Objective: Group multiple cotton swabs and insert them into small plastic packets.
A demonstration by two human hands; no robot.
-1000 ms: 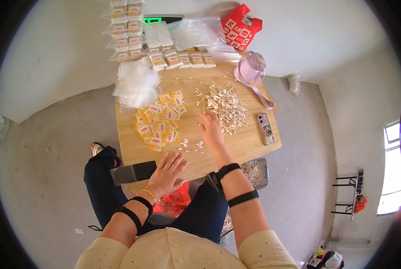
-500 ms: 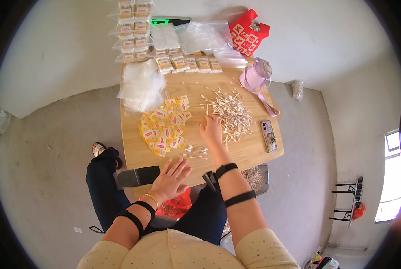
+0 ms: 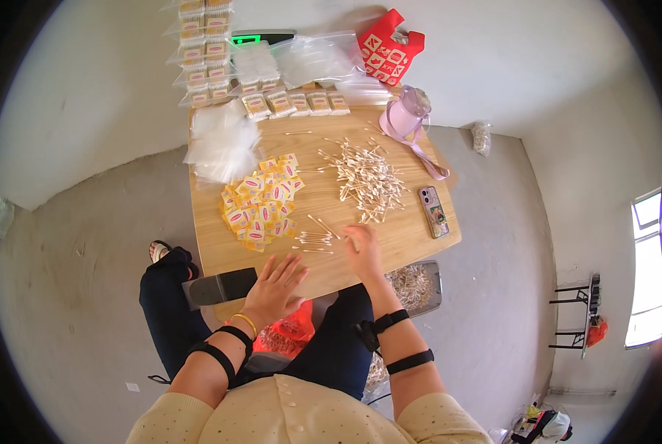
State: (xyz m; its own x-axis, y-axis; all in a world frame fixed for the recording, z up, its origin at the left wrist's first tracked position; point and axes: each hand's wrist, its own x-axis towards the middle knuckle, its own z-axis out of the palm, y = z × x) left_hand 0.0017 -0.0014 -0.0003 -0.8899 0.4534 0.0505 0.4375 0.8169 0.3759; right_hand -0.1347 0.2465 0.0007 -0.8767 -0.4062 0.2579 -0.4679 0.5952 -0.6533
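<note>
My left hand (image 3: 273,285) rests flat at the table's near edge, fingers spread and holding nothing. Just beyond its fingertips lies a small row of cotton swabs (image 3: 316,240), a couple of them slanting toward my right hand (image 3: 363,250). That hand's fingers are curled together right beside the row; whether a swab is between them is hidden. Farther back is a large loose pile of cotton swabs (image 3: 371,181). Left of it, small yellow-and-white printed cards (image 3: 260,203) lie in a heap.
Clear plastic bags (image 3: 223,140), swab packs (image 3: 279,103) and a red bag (image 3: 390,48) line the back of the wooden table (image 3: 412,237). On the right are a lilac cup (image 3: 403,118) and a phone (image 3: 434,212). A bin of swabs (image 3: 436,288) stands below the edge.
My right hand has drawn back from the big pile to the small row, where slanting swabs now show. My left hand stays flat. The whole view has shifted slightly.
</note>
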